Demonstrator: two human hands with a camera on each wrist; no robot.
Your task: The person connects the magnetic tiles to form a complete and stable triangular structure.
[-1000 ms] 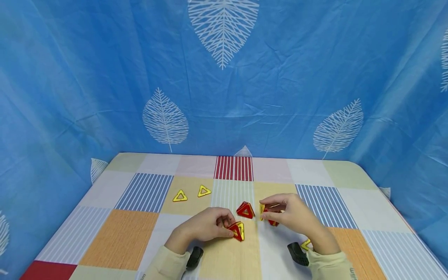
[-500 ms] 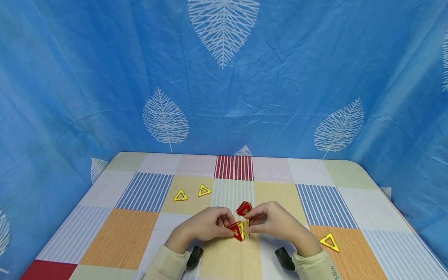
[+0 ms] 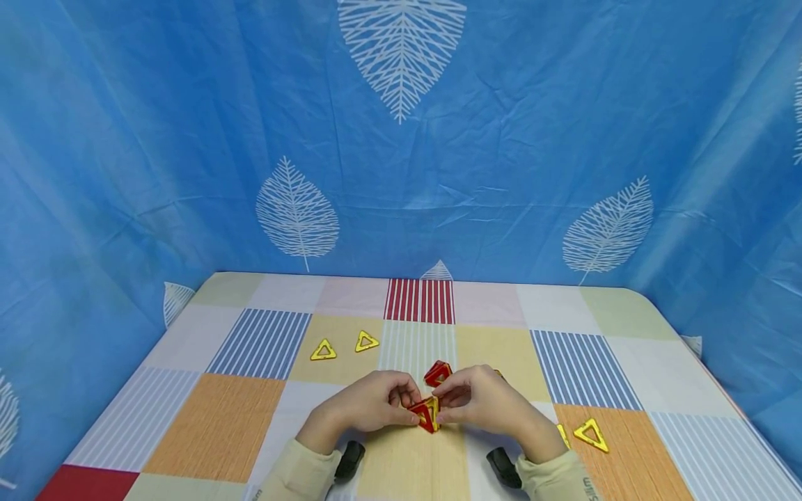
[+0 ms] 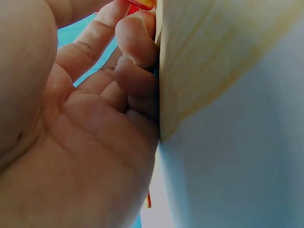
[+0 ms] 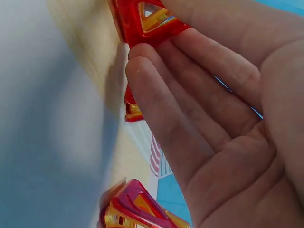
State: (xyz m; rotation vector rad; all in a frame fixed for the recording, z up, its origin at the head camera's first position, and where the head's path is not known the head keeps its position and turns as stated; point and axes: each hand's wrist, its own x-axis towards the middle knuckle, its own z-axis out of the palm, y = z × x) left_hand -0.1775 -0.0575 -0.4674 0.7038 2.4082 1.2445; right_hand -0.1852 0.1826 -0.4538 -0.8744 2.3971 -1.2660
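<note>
A small cluster of red and yellow triangle tiles (image 3: 429, 412) stands on the table's near middle. My left hand (image 3: 410, 410) pinches its left side with curled fingers. My right hand (image 3: 441, 407) meets it from the right and pinches a red triangle tile (image 5: 147, 19) against the cluster. In the left wrist view only a red sliver of the tile (image 4: 140, 4) shows above the fingertips (image 4: 135, 33). A second red triangle cluster (image 3: 438, 372) stands just behind the hands, untouched. What lies between the two hands is mostly hidden.
Two yellow triangles (image 3: 322, 350) (image 3: 366, 341) lie flat to the back left. Another yellow triangle (image 3: 591, 433) lies by my right forearm, with a further one (image 3: 562, 435) partly hidden beside it. The patchwork table (image 3: 250, 417) is walled by a blue leaf-print curtain (image 3: 401, 139).
My right hand has carried its tiles leftward from the right and joined my left hand at the cluster. The left hand has stayed put.
</note>
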